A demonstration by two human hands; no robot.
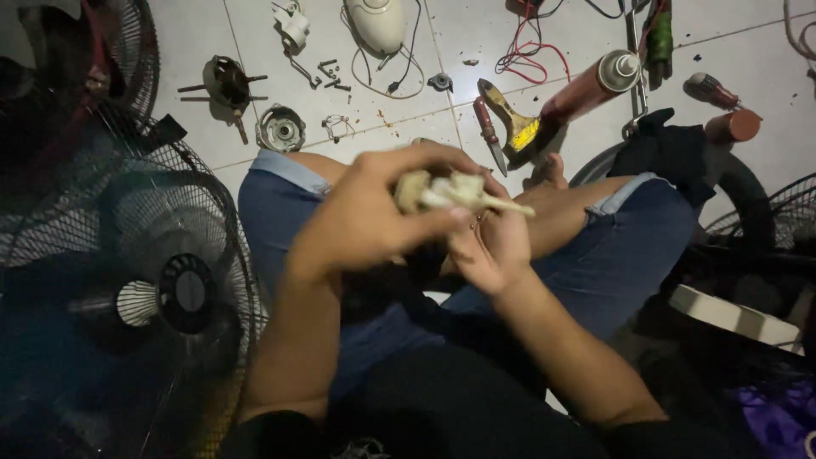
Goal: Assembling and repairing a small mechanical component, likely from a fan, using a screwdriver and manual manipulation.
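Observation:
My left hand (374, 212) and my right hand (491, 246) meet above my crossed legs in blue jeans. Together they grip a small cream-coloured plastic fan part (455, 194) with a thin stem pointing right. The left fingers close over its left end, and the right hand cups it from below. The underside of the part is hidden by my fingers.
On the tiled floor ahead lie a fan motor (280, 129), a rotor with shaft (225, 83), loose screws (330, 75), a white housing (376, 24), a paintbrush (517, 126), a red-handled knife (488, 129), a spray can (591, 87) and red wires (531, 51). Fan grilles (153, 280) stand at my left.

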